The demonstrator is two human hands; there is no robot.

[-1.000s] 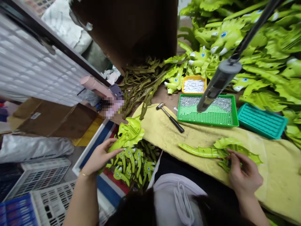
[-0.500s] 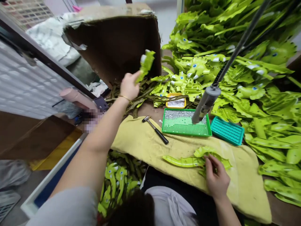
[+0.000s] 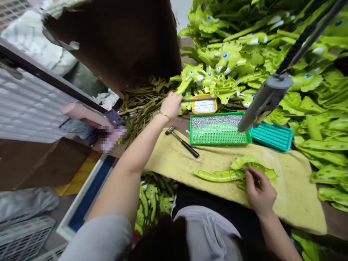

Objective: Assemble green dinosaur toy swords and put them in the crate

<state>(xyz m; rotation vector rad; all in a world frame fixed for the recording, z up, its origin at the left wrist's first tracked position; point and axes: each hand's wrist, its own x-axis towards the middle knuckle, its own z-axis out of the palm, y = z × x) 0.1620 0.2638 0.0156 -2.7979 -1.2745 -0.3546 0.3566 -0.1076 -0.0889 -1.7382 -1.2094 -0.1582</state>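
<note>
My left hand (image 3: 172, 104) reaches forward, its closed fingers on the lower end of a lime-green plastic dinosaur piece (image 3: 185, 84) with a blue eye. That piece lies against similar heads at the front of the pile. On the yellow cloth (image 3: 217, 161), my right hand (image 3: 261, 190) pinches a green plastic dinosaur shell (image 3: 252, 165), whose long curved part points left. The shell's underside is partly hidden by the fingers. A small hammer (image 3: 182, 142) with a black handle rests on the cloth between my arms.
A green perforated tray (image 3: 220, 139) holds small silvery bits. Beside it are a teal tray (image 3: 272, 136) and a yellow-rimmed dish (image 3: 204, 106). A grey hanging tool (image 3: 265, 101) crosses above the green tray. Green parts (image 3: 239, 54) pile up behind; a cardboard box (image 3: 116, 43) stands left.
My left hand has come down and right from in front of the box, bringing the dinosaur piece to the pile. My right hand keeps its hold on the shell. The view has shifted.
</note>
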